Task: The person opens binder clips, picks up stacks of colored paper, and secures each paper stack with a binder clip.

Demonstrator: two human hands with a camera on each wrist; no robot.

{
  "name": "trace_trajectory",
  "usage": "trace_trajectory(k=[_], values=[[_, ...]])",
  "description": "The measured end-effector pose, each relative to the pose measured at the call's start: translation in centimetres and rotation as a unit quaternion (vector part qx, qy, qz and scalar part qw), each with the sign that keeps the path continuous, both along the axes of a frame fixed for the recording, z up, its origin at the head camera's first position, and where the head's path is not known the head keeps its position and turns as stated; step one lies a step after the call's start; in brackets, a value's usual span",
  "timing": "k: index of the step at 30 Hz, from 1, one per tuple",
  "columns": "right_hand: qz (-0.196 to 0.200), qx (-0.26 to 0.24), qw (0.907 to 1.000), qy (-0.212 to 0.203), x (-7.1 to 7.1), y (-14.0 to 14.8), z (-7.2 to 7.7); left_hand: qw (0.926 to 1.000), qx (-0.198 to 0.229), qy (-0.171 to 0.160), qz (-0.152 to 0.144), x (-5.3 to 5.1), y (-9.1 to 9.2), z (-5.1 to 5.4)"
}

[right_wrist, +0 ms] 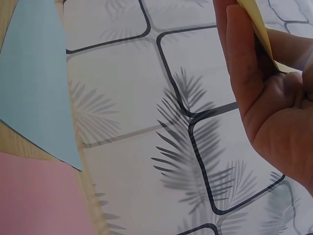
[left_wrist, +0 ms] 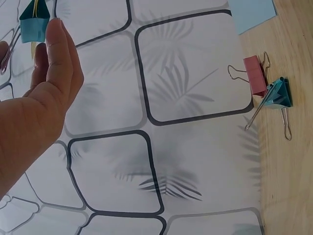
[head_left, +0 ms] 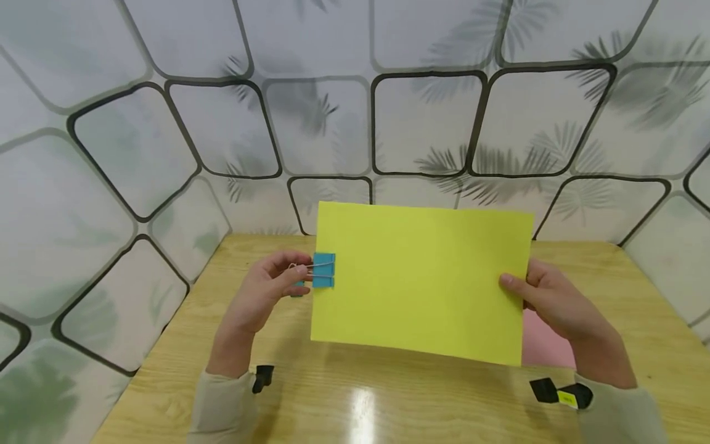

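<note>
A yellow sheet [head_left: 421,283] is held up over the table, spread flat between both hands. At its left edge sits a blue binder clip [head_left: 324,270], whose wire handles my left hand [head_left: 272,287] pinches between thumb and fingers. In the left wrist view that blue clip [left_wrist: 34,30] is at the fingertips of my left hand [left_wrist: 49,93]. My right hand [head_left: 560,302] grips the sheet's right edge, thumb in front and fingers behind. The right wrist view shows the yellow sheet [right_wrist: 259,29] edge-on in my right hand [right_wrist: 274,98].
On the wooden table [head_left: 310,394] lie a pink sheet [head_left: 546,342], partly behind the yellow one, and a light blue sheet [right_wrist: 36,83]. A pink binder clip [left_wrist: 255,76] and a teal binder clip [left_wrist: 279,93] lie together. Patterned panels [head_left: 427,123] stand behind.
</note>
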State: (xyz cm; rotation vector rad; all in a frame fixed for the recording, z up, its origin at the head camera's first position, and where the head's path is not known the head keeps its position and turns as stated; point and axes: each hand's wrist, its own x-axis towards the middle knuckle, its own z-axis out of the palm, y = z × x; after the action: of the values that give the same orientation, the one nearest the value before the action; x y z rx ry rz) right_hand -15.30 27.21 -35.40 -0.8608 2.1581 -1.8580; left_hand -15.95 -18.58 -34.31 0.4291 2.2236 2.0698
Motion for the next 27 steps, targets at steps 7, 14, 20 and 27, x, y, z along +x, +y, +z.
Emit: trace_trajectory(k=[7, 14, 20, 27], values=[[0.001, 0.010, 0.9999, -0.004, 0.18, -0.02, -0.22, 0.9996, -0.022, 0.001, -0.016, 0.11, -0.34, -0.26], [-0.001, 0.018, 0.9998, -0.008, 0.33, 0.13, -0.13, 0.9988, -0.037, -0.007, -0.029, 0.08, -0.40, -0.43], [0.008, 0.009, 0.9998, -0.014, 0.54, 0.35, -0.06, 0.9984, -0.034, -0.012, -0.044, 0.05, -0.28, -0.52], [0.017, 0.004, 0.9998, -0.011, 0.72, 0.63, 0.07, 0.9977, -0.034, -0.013, -0.058, -0.01, -0.25, -0.61]])
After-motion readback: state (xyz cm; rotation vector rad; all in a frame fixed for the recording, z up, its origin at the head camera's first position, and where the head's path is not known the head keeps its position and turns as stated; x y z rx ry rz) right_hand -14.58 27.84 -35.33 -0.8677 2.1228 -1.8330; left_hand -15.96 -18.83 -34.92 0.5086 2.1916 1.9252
